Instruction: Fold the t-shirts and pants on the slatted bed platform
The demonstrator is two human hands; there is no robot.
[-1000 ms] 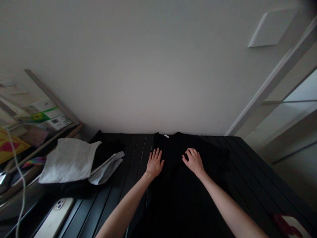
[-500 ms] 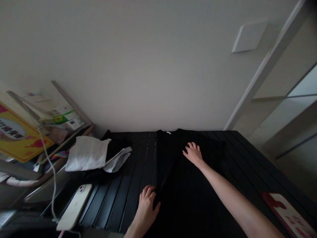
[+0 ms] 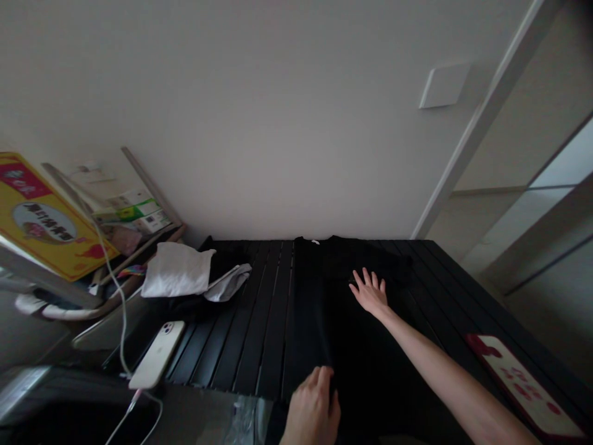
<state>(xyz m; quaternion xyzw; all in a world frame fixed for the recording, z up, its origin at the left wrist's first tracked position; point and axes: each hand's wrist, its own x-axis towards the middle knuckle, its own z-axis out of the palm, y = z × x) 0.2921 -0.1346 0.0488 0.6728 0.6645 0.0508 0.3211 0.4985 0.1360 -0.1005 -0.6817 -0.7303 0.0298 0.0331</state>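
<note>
A black shirt [image 3: 309, 290] lies spread on a dark slatted table [image 3: 245, 346], its neckline with a small white label toward the wall. My left hand [image 3: 313, 400] is closed on the shirt's left part near the table's front edge, and the cloth appears folded inward there. Farther back, my right hand [image 3: 370, 294] rests on the shirt with its fingers spread. Dark cloth against dark slats makes the shirt's outline hard to follow.
Left on the table sit folded white and dark clothes [image 3: 178, 272] and a white phone [image 3: 157, 355] with a charging cable. At the right edge lies a red-and-white patterned item [image 3: 523, 386]. A cart with a yellow box [image 3: 50, 222] stands far left; a wall [image 3: 278, 123] is behind.
My left hand has moved right and toward me, closing on the shirt and drawing its left part inward. My right hand's fingers have spread. The camera view has shifted slightly.
</note>
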